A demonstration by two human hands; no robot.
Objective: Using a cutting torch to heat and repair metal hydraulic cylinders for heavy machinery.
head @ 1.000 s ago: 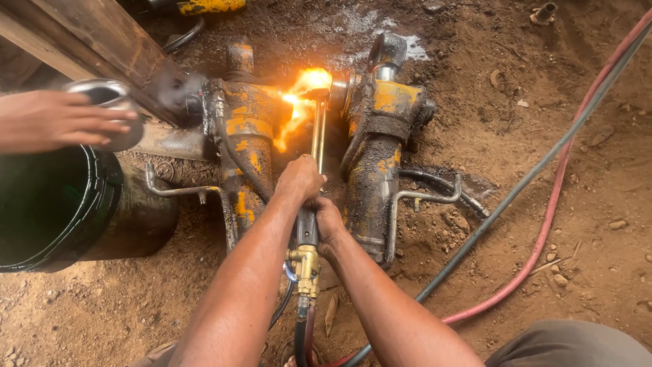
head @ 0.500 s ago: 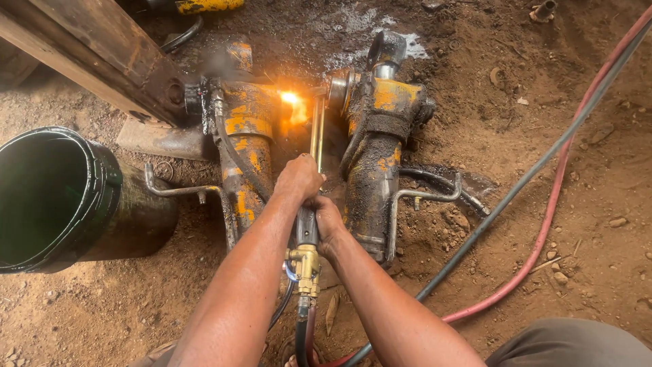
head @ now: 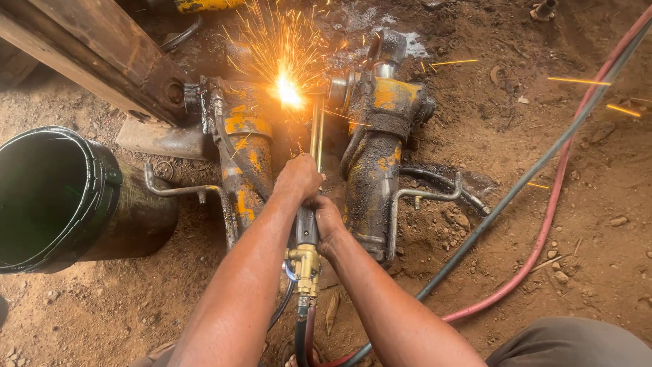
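Observation:
A gas cutting torch (head: pixel 307 251) with a brass valve body and a long brass tube points away from me. My left hand (head: pixel 297 178) grips the torch near the tube. Just behind it, my right hand (head: pixel 327 219) wraps the handle. The tip burns with a bright flame (head: pixel 288 90) and throws sparks between two greasy yellow hydraulic cylinders, the left cylinder (head: pixel 241 146) and the right cylinder (head: pixel 377 149), which lie on the dirt.
A dark open bucket (head: pixel 61 197) lies on its side at the left. A rusty steel beam (head: pixel 88 47) crosses the upper left. A red hose (head: pixel 550 224) and a dark hose (head: pixel 502 204) run over the dirt at the right.
Another person's hand with a metal can at the left is gone. The flame has turned from a soft glow into a shower of sparks. My hands hold the same place.

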